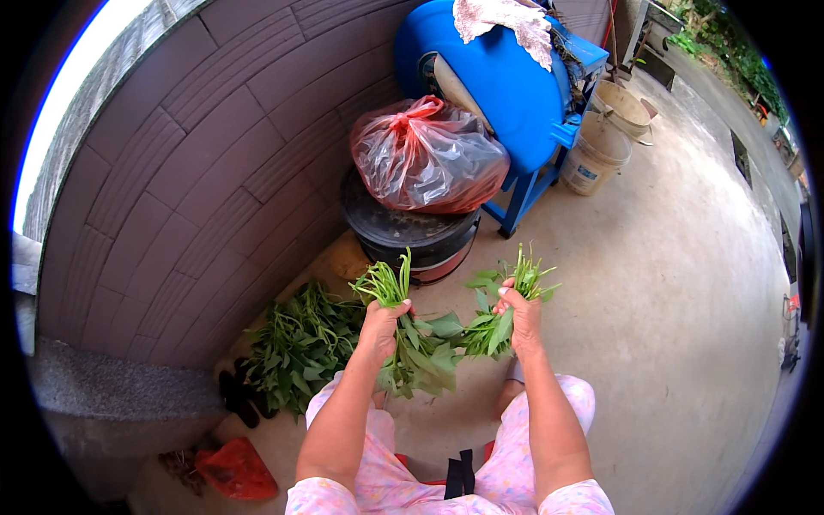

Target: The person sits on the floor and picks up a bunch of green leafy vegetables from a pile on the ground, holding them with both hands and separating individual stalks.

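Each of my hands holds a bunch of leafy green stems upside down, cut ends up and leaves hanging. My left hand [385, 324] is closed around the stems of the left bunch of leafy greens [421, 354]. To its right, my right hand [519, 313] grips the right bunch of leafy greens [489, 333], its stems sticking up past the thumb. The leaves of the two bunches come close together between my knees. On the floor left of my left hand lies a large heap of the same greens [305, 343].
A tied clear-and-red plastic bag [429, 159] sits on a black lidded bucket [412, 232] ahead. Behind it stands a blue machine [498, 77] on a frame, with pale buckets [596, 154] beside it. A brown tiled wall [197, 172] runs along the left. A red bag [236, 469] lies lower left.
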Demonstrator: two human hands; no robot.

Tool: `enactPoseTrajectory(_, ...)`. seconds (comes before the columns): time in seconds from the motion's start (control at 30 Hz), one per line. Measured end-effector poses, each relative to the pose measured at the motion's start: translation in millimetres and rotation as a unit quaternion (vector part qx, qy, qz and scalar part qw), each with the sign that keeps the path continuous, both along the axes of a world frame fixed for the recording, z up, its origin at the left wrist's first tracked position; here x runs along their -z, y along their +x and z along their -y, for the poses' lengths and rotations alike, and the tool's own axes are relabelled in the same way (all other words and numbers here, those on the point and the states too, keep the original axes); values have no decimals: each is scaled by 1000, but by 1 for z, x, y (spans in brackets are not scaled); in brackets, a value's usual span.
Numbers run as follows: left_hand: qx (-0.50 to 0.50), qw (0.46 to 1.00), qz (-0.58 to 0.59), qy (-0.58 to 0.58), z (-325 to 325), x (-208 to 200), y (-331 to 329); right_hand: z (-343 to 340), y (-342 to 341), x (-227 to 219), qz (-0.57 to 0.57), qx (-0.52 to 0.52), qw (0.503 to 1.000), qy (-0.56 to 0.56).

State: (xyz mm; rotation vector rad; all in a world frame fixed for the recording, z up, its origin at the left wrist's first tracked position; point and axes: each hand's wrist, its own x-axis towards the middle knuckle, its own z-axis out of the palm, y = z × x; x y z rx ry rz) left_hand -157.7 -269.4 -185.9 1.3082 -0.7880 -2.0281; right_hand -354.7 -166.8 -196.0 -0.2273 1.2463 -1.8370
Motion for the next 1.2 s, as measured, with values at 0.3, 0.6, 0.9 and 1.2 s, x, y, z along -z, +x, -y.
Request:
enactPoseTrajectory(0.3, 51, 999, -11, 0, -6, 0, -6, 6, 12, 23, -224, 52, 962, 148)
enactPoseTrajectory(0.6, 94, 996, -1, 8, -16, 9, -16, 13, 38, 23, -194, -44, 977, 77)
enactPoseTrajectory(0.9, 104, 995, 8, 3, -30, 16, -25, 16, 49, 17, -178, -59, 982, 22)
enactPoseTrajectory(1.2, 145, 989, -12, -10, -40, 3, -33, 14, 44, 16, -128, -71, 988, 46)
